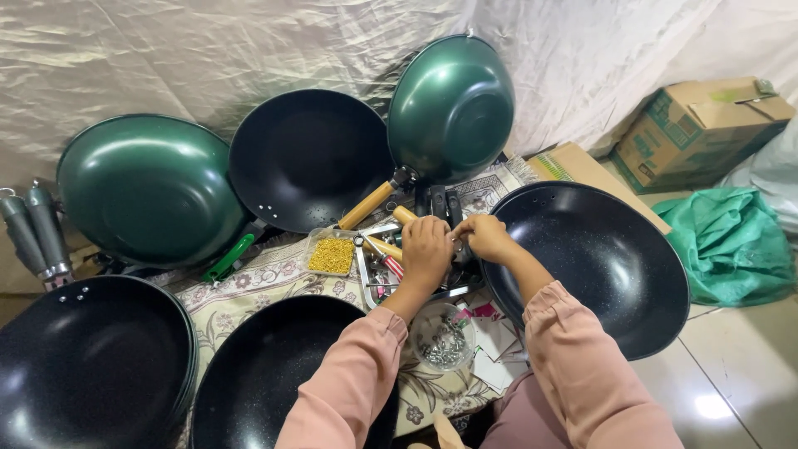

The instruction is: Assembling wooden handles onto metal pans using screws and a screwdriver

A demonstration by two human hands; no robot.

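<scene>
My left hand (pixel 426 252) and my right hand (pixel 485 238) meet over a metal tray (pixel 366 278) that holds wooden handles (pixel 384 247) and small tools. The fingers of both hands are closed together on a small part between them; I cannot tell what it is. My right forearm lies over the rim of a black speckled wok (pixel 598 262) on the right. A small clear bowl of metal screws (pixel 444 337) sits just below my left wrist. A clear box of yellow bits (pixel 332 255) lies left of the tray.
Woks ring the spot: green ones (pixel 150 187) (pixel 453 104), black ones (pixel 307 158) (pixel 91 362) (pixel 266 374). A green handle (pixel 229 258) and grey handles (pixel 37 229) lie at the left. A cardboard box (pixel 698 129) and a green bag (pixel 731 241) sit at the right.
</scene>
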